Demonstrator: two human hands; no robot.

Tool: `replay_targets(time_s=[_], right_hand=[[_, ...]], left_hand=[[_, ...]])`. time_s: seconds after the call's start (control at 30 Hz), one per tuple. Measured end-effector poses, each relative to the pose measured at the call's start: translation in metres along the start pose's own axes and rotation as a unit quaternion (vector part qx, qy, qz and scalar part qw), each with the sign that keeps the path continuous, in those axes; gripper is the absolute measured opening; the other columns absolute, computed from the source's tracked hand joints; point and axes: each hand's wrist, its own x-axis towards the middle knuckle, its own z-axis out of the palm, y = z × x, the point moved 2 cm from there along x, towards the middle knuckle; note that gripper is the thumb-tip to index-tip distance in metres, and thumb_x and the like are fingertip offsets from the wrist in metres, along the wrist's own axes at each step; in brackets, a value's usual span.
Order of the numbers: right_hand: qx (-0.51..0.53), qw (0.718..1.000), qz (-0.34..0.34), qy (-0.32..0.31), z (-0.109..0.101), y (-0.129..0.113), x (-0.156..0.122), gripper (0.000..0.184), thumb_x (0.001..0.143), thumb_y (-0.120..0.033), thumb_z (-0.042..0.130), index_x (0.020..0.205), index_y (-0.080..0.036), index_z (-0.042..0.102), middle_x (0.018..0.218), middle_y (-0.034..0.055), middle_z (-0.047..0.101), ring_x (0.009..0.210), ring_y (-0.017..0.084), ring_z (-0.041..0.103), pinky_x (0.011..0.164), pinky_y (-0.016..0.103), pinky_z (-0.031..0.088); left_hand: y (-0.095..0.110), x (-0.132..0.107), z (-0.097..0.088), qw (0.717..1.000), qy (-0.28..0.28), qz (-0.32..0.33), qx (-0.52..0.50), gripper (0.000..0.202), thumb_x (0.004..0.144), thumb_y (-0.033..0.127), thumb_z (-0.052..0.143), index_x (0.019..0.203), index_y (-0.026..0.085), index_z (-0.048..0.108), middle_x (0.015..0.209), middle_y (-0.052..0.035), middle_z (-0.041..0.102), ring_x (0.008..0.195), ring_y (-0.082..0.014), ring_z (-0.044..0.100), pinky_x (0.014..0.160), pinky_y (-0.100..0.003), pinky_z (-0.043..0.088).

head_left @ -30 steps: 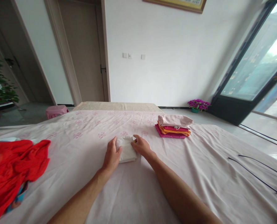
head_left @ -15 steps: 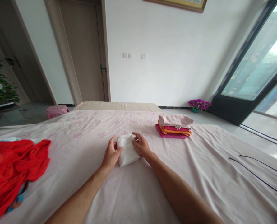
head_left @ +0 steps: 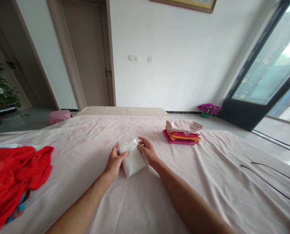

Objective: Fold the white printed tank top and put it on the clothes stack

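A small, squarish folded white cloth (head_left: 133,161) rests on the bed sheet (head_left: 125,208) in front of me. My left hand (head_left: 115,162) grips its left edge, thumb on top and fingers behind. At the far right edge, my right hand (head_left: 148,151) pinches the cloth between thumb and fingers, with a speck of yellow-green showing by the fingertips. Which kind of garment or cloth it is, I cannot tell. To the right and farther off sits a stack of folded clothes (head_left: 182,132), pale pink on top, magenta and orange below.
Crumpled red clothing (head_left: 20,169) lies at the left, with blue fabric beneath. Two thin black rods (head_left: 269,183) lie at the right. Beyond the bed are a pink stool (head_left: 60,117), a pot of purple flowers (head_left: 208,110) and a leafy plant (head_left: 0,86).
The white cloth has turned slightly, its near corner now closer to me and its left side farther left. My left hand has shifted a little left with it; the right hand stays nearly in place.
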Motion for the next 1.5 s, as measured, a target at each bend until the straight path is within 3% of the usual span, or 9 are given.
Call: replay_targets(time_s=[0.07, 0.17, 0.3, 0.6, 0.77, 0.97, 1.17, 1.33, 1.5], right_hand=[[0.015, 0.999, 0.029, -0.025, 0.000, -0.001, -0.001, 0.056, 0.075, -0.037, 0.068, 0.128, -0.022, 0.057, 0.105, 0.0046, 0.063, 0.086, 0.018, 0.060, 0.071, 0.029, 0.048], [0.060, 0.990, 0.053, -0.114, 0.003, -0.010, -0.005, 0.052, 0.078, -0.049, 0.068, 0.122, -0.021, 0.062, 0.102, 0.0046, 0.067, 0.090, 0.020, 0.061, 0.079, 0.031, 0.048], [0.082, 0.969, 0.077, -0.218, 0.006, -0.026, -0.013, 0.049, 0.074, -0.052, 0.074, 0.106, -0.016, 0.068, 0.089, 0.0034, 0.069, 0.081, 0.018, 0.061, 0.074, 0.029, 0.046], [0.036, 0.955, 0.160, -0.246, 0.005, -0.024, -0.015, 0.042, 0.062, -0.045, 0.081, 0.089, -0.016, 0.070, 0.080, 0.0014, 0.069, 0.073, 0.017, 0.062, 0.069, 0.027, 0.047], [0.053, 0.951, 0.174, -0.250, 0.005, -0.024, -0.016, 0.039, 0.059, -0.039, 0.082, 0.089, -0.017, 0.070, 0.081, 0.0006, 0.069, 0.074, 0.017, 0.063, 0.070, 0.027, 0.048], [0.038, 0.963, 0.183, -0.195, 0.001, -0.023, -0.013, 0.036, 0.059, -0.036, 0.080, 0.086, -0.015, 0.069, 0.077, 0.0019, 0.069, 0.068, 0.016, 0.062, 0.062, 0.025, 0.046], [0.075, 0.980, 0.149, -0.113, -0.013, -0.029, 0.002, 0.036, 0.063, -0.035, 0.076, 0.091, -0.014, 0.068, 0.078, 0.0030, 0.068, 0.069, 0.015, 0.062, 0.064, 0.025, 0.048], [0.190, 0.979, 0.078, 0.015, -0.036, -0.061, 0.015, 0.033, 0.065, -0.032, 0.076, 0.091, -0.016, 0.065, 0.080, 0.0039, 0.068, 0.074, 0.018, 0.064, 0.065, 0.028, 0.054], [0.238, 0.960, -0.047, 0.143, -0.079, -0.102, 0.024, 0.029, 0.070, -0.030, 0.075, 0.092, -0.018, 0.061, 0.081, 0.0021, 0.067, 0.075, 0.017, 0.065, 0.064, 0.027, 0.058]], left_hand=[[0.002, 0.000, 0.000, 1.000, 0.013, 0.024, -0.005, 0.097, 0.061, 0.027, 0.083, 0.146, 0.019, 0.036, 0.109, -0.0080, 0.069, 0.095, -0.0193, 0.065, 0.084, -0.029, 0.049], [0.005, 0.000, -0.001, 0.998, 0.027, 0.054, -0.005, 0.096, 0.062, 0.028, 0.081, 0.146, 0.019, 0.037, 0.106, -0.0063, 0.069, 0.093, -0.0181, 0.065, 0.084, -0.028, 0.049], [0.008, 0.000, -0.001, 0.997, 0.026, 0.066, -0.003, 0.095, 0.064, 0.029, 0.079, 0.148, 0.020, 0.035, 0.103, -0.0051, 0.069, 0.090, -0.0165, 0.065, 0.082, -0.027, 0.050], [0.009, -0.001, -0.003, 0.997, 0.006, 0.068, 0.024, 0.093, 0.067, 0.032, 0.077, 0.149, 0.021, 0.033, 0.102, -0.0040, 0.070, 0.086, -0.0168, 0.067, 0.078, -0.027, 0.051], [0.007, 0.003, -0.008, 0.997, -0.007, 0.056, 0.046, 0.082, 0.073, 0.040, 0.074, 0.145, 0.021, 0.040, 0.103, -0.0047, 0.070, 0.087, -0.0176, 0.067, 0.076, -0.027, 0.051], [0.005, 0.010, -0.017, 0.994, 0.057, 0.051, 0.077, 0.066, 0.079, 0.044, 0.067, 0.139, 0.022, 0.049, 0.105, -0.0069, 0.069, 0.092, -0.0197, 0.067, 0.077, -0.029, 0.052], [0.000, 0.015, -0.019, 0.997, 0.052, 0.048, 0.022, 0.064, 0.081, 0.034, 0.066, 0.139, 0.020, 0.044, 0.102, -0.0086, 0.070, 0.087, -0.0175, 0.070, 0.081, -0.034, 0.056], [-0.001, 0.016, -0.019, 0.995, 0.022, 0.080, 0.061, 0.070, 0.077, 0.037, 0.071, 0.138, 0.016, 0.045, 0.095, -0.0057, 0.070, 0.082, -0.0162, 0.070, 0.083, -0.037, 0.056], [0.001, 0.014, -0.017, 0.994, -0.004, 0.072, 0.081, 0.071, 0.075, 0.039, 0.072, 0.137, 0.015, 0.046, 0.092, -0.0045, 0.070, 0.081, -0.0152, 0.069, 0.084, -0.037, 0.056]])
